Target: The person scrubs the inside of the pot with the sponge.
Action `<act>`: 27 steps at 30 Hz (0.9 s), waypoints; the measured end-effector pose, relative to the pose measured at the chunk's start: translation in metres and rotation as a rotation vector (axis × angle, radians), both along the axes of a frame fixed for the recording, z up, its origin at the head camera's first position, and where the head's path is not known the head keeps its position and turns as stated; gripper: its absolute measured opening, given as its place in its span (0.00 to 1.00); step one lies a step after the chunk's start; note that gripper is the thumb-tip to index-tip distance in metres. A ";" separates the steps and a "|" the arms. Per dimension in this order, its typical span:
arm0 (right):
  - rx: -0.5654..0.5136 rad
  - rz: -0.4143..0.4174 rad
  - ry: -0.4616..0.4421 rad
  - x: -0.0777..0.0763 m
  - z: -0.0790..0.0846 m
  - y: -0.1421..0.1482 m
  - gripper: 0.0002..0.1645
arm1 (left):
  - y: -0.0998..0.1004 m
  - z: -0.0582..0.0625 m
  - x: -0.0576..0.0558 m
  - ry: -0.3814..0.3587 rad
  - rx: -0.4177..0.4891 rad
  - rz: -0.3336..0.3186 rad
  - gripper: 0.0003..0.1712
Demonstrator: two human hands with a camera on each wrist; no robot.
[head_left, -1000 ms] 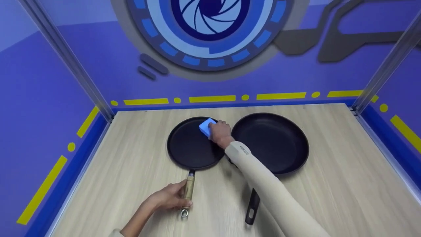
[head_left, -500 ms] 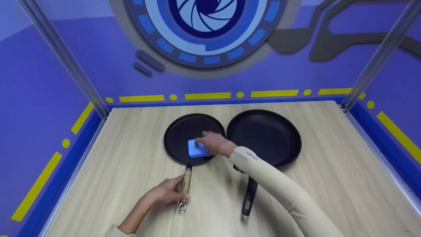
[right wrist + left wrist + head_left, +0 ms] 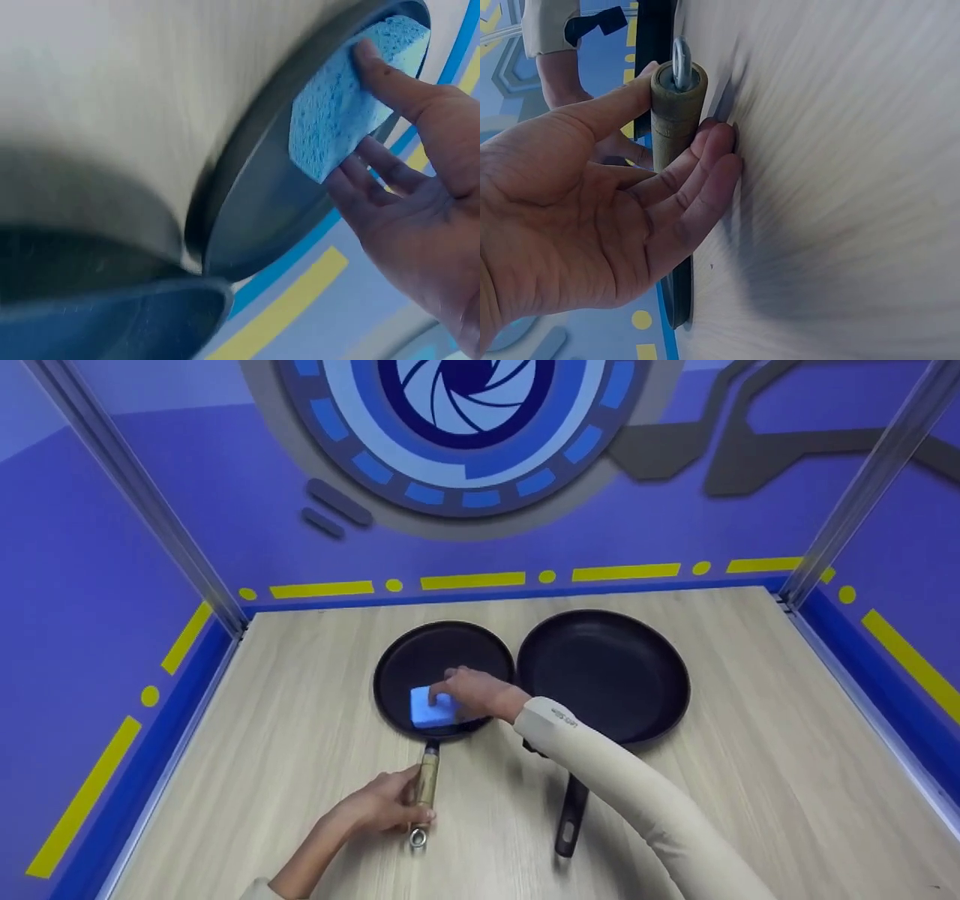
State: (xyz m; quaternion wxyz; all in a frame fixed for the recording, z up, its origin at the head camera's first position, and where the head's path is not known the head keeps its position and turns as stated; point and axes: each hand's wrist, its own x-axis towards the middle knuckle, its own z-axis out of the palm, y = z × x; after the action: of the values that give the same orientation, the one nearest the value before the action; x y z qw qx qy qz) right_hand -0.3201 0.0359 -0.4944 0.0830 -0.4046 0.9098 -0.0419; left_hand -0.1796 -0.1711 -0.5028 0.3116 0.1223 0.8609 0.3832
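Observation:
A flat black pan (image 3: 420,656) with a low rim lies on the table, its wooden handle (image 3: 428,780) pointing toward me. My left hand (image 3: 386,804) grips that handle between thumb and fingers; the metal hanging ring (image 3: 682,64) sticks out at its end in the left wrist view. A blue sponge (image 3: 431,709) lies against the near part of the pan's surface. My right hand (image 3: 476,692) pinches the sponge, thumb on one side and fingers on the other, as the right wrist view (image 3: 337,105) shows.
To the right, a larger, deeper black frying pan (image 3: 607,675) stands beside the flat pan, its black handle (image 3: 571,817) angled toward me under the right forearm. Purple-blue printed walls (image 3: 480,555) close in the wooden table (image 3: 300,682) at the back and sides.
My right hand has carried the sponge from the far right part of the flat pan down to its near side and a little left. The left hand keeps its hold on the handle.

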 end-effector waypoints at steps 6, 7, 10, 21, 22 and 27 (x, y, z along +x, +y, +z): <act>-0.047 0.055 0.025 -0.011 -0.006 -0.016 0.26 | -0.003 0.001 -0.002 0.032 -0.028 -0.010 0.47; -0.044 0.056 0.026 -0.014 -0.007 -0.018 0.27 | -0.003 0.001 -0.002 0.026 -0.025 -0.010 0.47; -0.037 0.055 0.016 -0.022 -0.010 -0.023 0.28 | -0.004 0.000 -0.003 -0.005 -0.010 -0.017 0.49; -0.106 -0.043 -0.024 -0.052 -0.019 -0.046 0.26 | -0.003 -0.003 -0.001 0.013 0.048 -0.047 0.49; -0.098 -0.058 -0.031 -0.054 -0.020 -0.048 0.27 | -0.003 -0.003 -0.001 0.013 0.051 -0.044 0.49; -0.065 -0.115 0.014 -0.066 -0.023 -0.053 0.27 | -0.006 -0.002 0.000 0.022 0.055 -0.024 0.50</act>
State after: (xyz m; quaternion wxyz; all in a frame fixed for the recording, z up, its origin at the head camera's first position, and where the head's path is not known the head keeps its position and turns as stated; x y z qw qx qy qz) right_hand -0.3856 -0.0173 -0.5175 0.0607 -0.3543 0.9303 -0.0732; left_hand -0.1796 -0.1775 -0.5050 0.3030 0.1454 0.8519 0.4015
